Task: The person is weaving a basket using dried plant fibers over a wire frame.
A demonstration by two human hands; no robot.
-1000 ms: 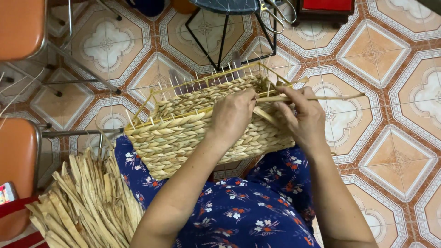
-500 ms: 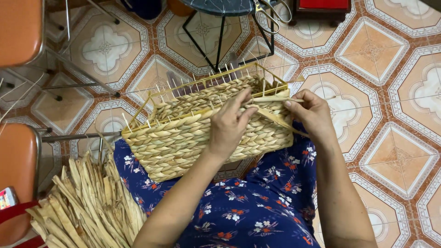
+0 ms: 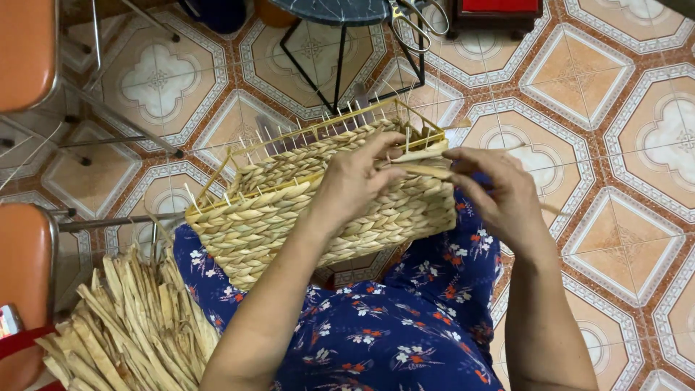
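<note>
A half-woven straw basket (image 3: 289,210) on a yellow wire frame rests on my lap, over blue floral cloth (image 3: 391,326). My left hand (image 3: 355,181) lies on the basket's upper rim, fingers pinching a flat straw strand (image 3: 423,170) at the right corner. My right hand (image 3: 499,195) is just right of the basket and grips the same strand, which runs on past it to the right. Bare wire uprights stick up along the rim.
A bundle of dried straw strips (image 3: 130,326) lies at lower left. Orange chair seats (image 3: 25,51) stand at the left edge. A black metal stand (image 3: 340,51) with scissors (image 3: 416,22) is at the top. Patterned tile floor (image 3: 615,108) lies all around.
The basket has swung so its right end is nearer. My right hand has pulled away from the rim to the right, drawing the strand out, while my left hand stays on the rim.
</note>
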